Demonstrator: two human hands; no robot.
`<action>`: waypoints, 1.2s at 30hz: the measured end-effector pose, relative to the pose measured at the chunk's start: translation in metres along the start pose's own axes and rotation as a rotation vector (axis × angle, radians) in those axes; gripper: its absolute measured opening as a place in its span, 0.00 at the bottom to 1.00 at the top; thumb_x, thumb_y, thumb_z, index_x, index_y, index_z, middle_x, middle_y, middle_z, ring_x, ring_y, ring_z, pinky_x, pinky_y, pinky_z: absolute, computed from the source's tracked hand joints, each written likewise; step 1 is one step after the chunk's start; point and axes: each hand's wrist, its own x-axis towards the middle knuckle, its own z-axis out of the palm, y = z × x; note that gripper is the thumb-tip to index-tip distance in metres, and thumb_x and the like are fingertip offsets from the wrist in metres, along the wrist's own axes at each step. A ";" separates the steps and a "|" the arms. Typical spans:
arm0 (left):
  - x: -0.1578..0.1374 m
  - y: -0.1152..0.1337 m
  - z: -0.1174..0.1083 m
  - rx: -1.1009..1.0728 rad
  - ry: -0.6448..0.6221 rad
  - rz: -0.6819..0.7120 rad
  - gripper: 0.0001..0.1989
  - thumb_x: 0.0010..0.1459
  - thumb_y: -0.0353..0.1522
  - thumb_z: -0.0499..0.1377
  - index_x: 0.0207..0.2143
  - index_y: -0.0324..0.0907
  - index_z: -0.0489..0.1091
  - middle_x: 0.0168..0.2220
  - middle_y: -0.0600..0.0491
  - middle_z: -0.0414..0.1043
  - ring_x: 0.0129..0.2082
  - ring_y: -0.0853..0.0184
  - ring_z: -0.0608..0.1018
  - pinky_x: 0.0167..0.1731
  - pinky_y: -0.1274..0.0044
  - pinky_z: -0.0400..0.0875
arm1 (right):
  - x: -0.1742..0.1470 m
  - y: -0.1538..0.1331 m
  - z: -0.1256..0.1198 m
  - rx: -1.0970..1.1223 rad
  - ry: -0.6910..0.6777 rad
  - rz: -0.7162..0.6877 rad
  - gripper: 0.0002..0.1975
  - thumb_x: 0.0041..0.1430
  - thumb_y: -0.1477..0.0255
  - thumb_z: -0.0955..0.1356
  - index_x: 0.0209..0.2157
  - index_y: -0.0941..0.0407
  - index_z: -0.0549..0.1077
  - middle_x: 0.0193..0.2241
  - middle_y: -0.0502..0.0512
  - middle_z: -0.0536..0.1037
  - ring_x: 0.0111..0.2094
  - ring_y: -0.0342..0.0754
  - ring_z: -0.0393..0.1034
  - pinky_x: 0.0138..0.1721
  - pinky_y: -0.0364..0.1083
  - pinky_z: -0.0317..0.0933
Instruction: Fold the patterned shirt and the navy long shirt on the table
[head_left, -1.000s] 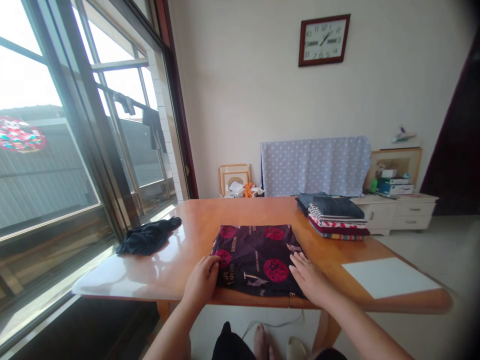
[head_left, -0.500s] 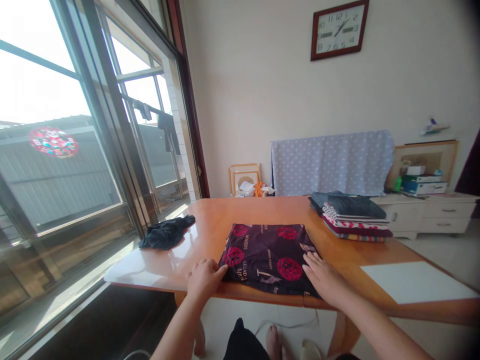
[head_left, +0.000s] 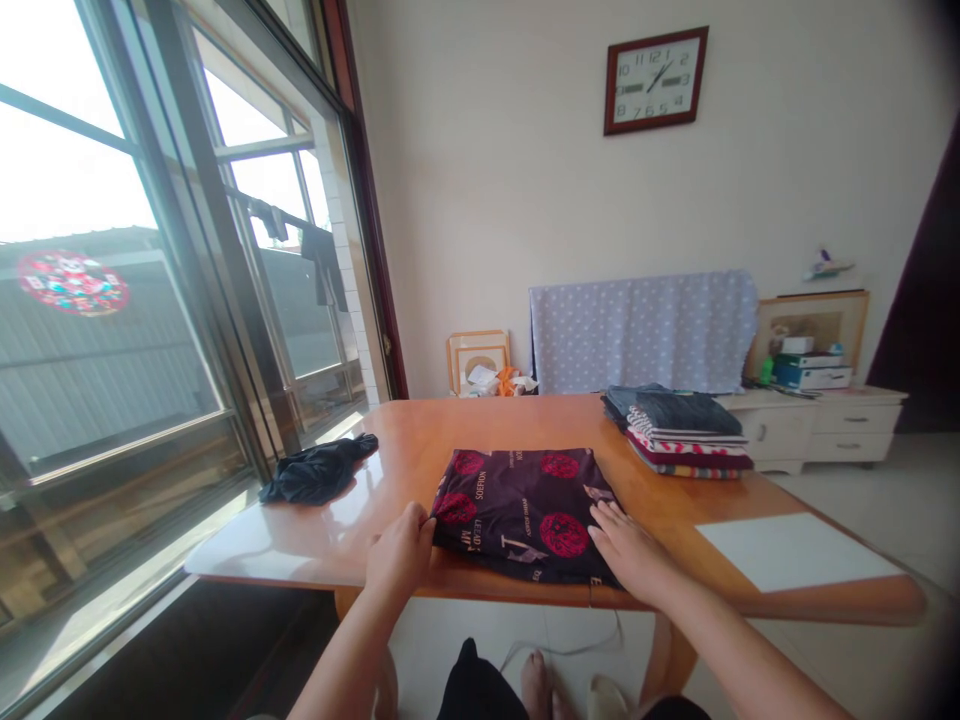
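"In the head view, which surface and room appear?"

"A polished orange-brown wooden table (head_left: 420,425) spans the middle, its left end glossy with reflected light. A large window (head_left: 82,370), bearing a round red decoration (head_left: 73,283) on its glass, stands to the left. A pale wall (head_left: 487,180) closes the back and carries a framed clock (head_left: 657,82)."

"What is arranged around the work?"

"A crumpled black cloth (head_left: 319,472) lies toward the table's left end, a stack of folded clothes (head_left: 686,420) at the far right, and a white sheet (head_left: 795,552) nearer the right end. Beyond the table, a dotted pale-blue cover (head_left: 641,330) hangs to the left of a low white cabinet (head_left: 847,430)."

"Where is the printed dark cloth (head_left: 517,520)?"

"At the table's near edge, between the two hands, in a roughly rectangular shape; red medallions and pale lettering face upward."

"And the condition of each hand?"

"The left hand (head_left: 401,548) is narrow: thumb and curled fingers pinch the cloth's left edge. The right hand (head_left: 628,552) is spread flat, palm down, its fingers extended close together and resting on the cloth's right side."
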 end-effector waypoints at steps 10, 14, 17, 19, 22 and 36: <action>0.002 -0.029 0.009 0.135 -0.036 0.052 0.05 0.65 0.36 0.51 0.39 0.46 0.64 0.40 0.51 0.77 0.43 0.60 0.77 0.42 0.70 0.61 | -0.002 -0.006 -0.005 0.014 -0.022 0.026 0.34 0.68 0.58 0.54 0.66 0.65 0.62 0.68 0.65 0.58 0.71 0.57 0.47 0.70 0.55 0.44; 0.001 -0.021 0.008 0.151 0.081 0.067 0.11 0.65 0.40 0.51 0.43 0.45 0.68 0.46 0.48 0.75 0.47 0.57 0.75 0.45 0.67 0.62 | -0.003 -0.010 -0.011 0.004 -0.052 0.031 0.34 0.68 0.59 0.54 0.66 0.66 0.61 0.69 0.66 0.57 0.71 0.58 0.46 0.69 0.55 0.43; 0.007 0.001 0.007 0.103 0.145 0.133 0.15 0.68 0.41 0.48 0.45 0.46 0.70 0.48 0.47 0.75 0.48 0.57 0.75 0.46 0.68 0.63 | -0.002 -0.016 -0.023 0.001 -0.093 0.030 0.34 0.68 0.58 0.54 0.66 0.66 0.61 0.69 0.67 0.56 0.71 0.58 0.47 0.69 0.55 0.43; 0.014 0.021 0.010 0.042 0.132 0.219 0.17 0.69 0.40 0.46 0.46 0.46 0.72 0.46 0.48 0.75 0.48 0.58 0.76 0.47 0.68 0.65 | 0.003 -0.024 -0.034 0.000 -0.095 0.041 0.34 0.68 0.58 0.54 0.67 0.65 0.61 0.69 0.66 0.55 0.71 0.58 0.47 0.69 0.56 0.42; 0.024 0.050 0.024 -0.036 0.114 0.342 0.19 0.69 0.41 0.46 0.51 0.47 0.72 0.52 0.47 0.75 0.54 0.58 0.75 0.54 0.67 0.65 | 0.013 -0.043 -0.049 0.006 -0.029 0.059 0.35 0.69 0.57 0.53 0.68 0.64 0.58 0.70 0.65 0.54 0.71 0.57 0.45 0.70 0.56 0.40; 0.036 0.056 0.059 0.001 -0.210 0.419 0.34 0.63 0.56 0.47 0.65 0.51 0.64 0.68 0.50 0.59 0.69 0.53 0.60 0.68 0.58 0.50 | 0.018 -0.010 -0.048 -0.004 -0.176 0.217 0.43 0.65 0.44 0.50 0.71 0.59 0.51 0.71 0.63 0.51 0.72 0.59 0.40 0.69 0.64 0.25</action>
